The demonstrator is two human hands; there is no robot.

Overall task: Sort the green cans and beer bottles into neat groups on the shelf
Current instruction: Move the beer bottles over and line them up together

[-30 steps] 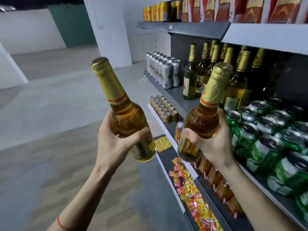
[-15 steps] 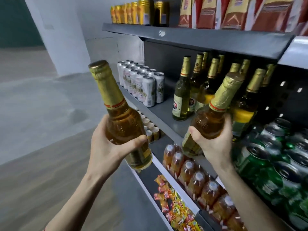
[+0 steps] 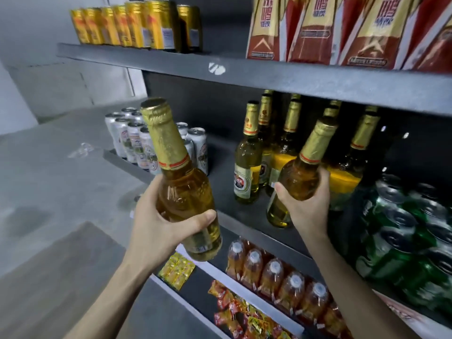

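My left hand [image 3: 161,221] grips a gold-foiled beer bottle [image 3: 181,187] by its body, held in the air in front of the shelf's edge. My right hand [image 3: 305,204] grips a second beer bottle [image 3: 300,177], tilted, its base just above the dark middle shelf [image 3: 220,189] beside the standing group of beer bottles [image 3: 249,157]. Right of that group, green cans [image 3: 401,231] are packed together on the same shelf; they look blurred.
Silver cans [image 3: 132,140] stand at the shelf's left end, with a bare stretch between them and the bottles. Gold cans [image 3: 137,25] and red cartons [image 3: 315,28] fill the shelf above. Small orange drink bottles [image 3: 271,272] and snack packets [image 3: 176,267] lie on the lower shelves.
The view has turned toward the shelf and closed in. My right hand has carried its bottle in toward the standing bottles and lowered it near the shelf. My left hand still holds its bottle up.
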